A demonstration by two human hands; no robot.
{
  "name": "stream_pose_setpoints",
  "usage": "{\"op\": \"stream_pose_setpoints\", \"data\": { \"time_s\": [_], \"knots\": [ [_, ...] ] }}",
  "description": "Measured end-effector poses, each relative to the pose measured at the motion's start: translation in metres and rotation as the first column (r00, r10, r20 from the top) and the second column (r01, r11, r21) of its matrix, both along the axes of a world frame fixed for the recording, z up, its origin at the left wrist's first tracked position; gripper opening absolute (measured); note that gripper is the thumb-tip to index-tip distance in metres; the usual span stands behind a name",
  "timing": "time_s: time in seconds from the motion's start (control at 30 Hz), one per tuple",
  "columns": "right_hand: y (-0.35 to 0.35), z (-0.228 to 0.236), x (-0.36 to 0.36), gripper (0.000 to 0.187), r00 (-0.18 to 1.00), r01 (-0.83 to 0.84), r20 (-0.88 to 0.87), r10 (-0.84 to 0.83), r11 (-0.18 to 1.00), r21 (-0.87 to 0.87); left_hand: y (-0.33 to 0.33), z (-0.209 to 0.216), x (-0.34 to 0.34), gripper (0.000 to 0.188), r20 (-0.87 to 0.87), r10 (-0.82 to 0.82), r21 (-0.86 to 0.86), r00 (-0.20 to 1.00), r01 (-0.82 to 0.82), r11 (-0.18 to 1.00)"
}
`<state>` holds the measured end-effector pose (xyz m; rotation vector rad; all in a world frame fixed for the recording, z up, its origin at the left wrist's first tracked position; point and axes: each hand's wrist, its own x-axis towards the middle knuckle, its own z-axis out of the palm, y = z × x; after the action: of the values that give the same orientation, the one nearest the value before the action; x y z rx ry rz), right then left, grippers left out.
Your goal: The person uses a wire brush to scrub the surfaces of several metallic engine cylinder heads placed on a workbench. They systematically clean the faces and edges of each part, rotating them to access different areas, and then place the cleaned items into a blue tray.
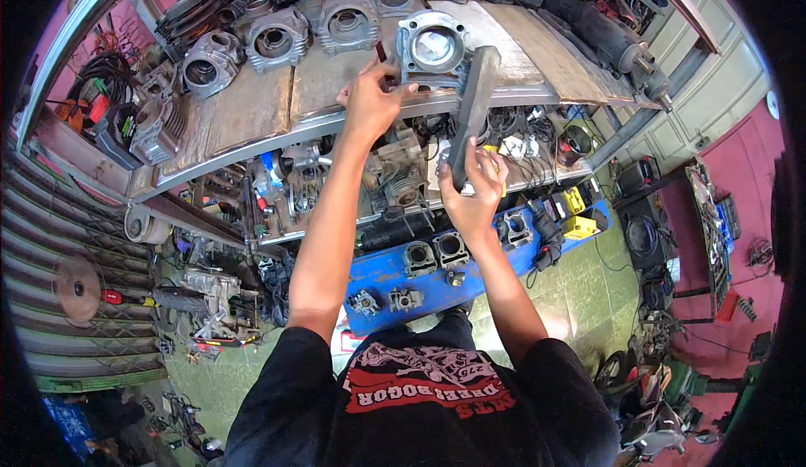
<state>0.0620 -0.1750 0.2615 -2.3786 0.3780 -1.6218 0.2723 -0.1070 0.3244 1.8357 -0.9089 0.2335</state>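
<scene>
My right hand (477, 183) is wrapped round the lower end of a long grey rectangular bar (479, 93), which points up and away, tilted over the bench edge. Just left of its upper end, a silver engine cylinder block (405, 47) sits on the bench with its round bore facing up. Close to that block's left side, my left hand (374, 102) has its fingers bent round a thin dark red strip (380, 51). Most of the strip is hidden by the fingers, and its kind is unclear.
Several cylinder castings (277, 39) line the wooden bench top (243, 119). Engine parts and cables crowd the shelf below. Nearer me, a blue bench (378, 303) carries more cylinders (451, 250) and small metal parts. A long exhaust muffler (600, 26) lies at the right back.
</scene>
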Motion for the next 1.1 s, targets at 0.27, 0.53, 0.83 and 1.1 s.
{"op": "stream_pose_setpoints", "data": {
  "time_s": [0.27, 0.53, 0.83, 1.1],
  "knots": [
    [0.006, -0.005, 0.0, 0.061, 0.999, -0.039, 0.001, 0.039, 0.998, 0.046, -0.003, -0.011, 0.021, 0.033, -0.197, -0.237, -0.064, 0.951, 0.229, 0.971],
    [-0.001, -0.005, 0.005, 0.062, 0.999, -0.041, 0.031, 0.041, 0.999, 0.015, -0.001, -0.001, 0.012, 0.033, -0.164, -0.245, -0.025, 0.955, 0.245, 0.969],
    [0.0, -0.013, 0.011, 0.06, 0.997, -0.032, 0.065, 0.03, 0.999, 0.033, -0.001, 0.026, 0.023, 0.022, -0.181, -0.306, 0.118, 0.935, 0.33, 0.937],
    [0.002, -0.007, 0.022, 0.06, 0.992, -0.097, 0.086, 0.097, 0.995, -0.006, -0.001, 0.002, 0.061, 0.032, -0.112, -0.337, 0.114, 0.935, 0.349, 0.93]
  ]
}}
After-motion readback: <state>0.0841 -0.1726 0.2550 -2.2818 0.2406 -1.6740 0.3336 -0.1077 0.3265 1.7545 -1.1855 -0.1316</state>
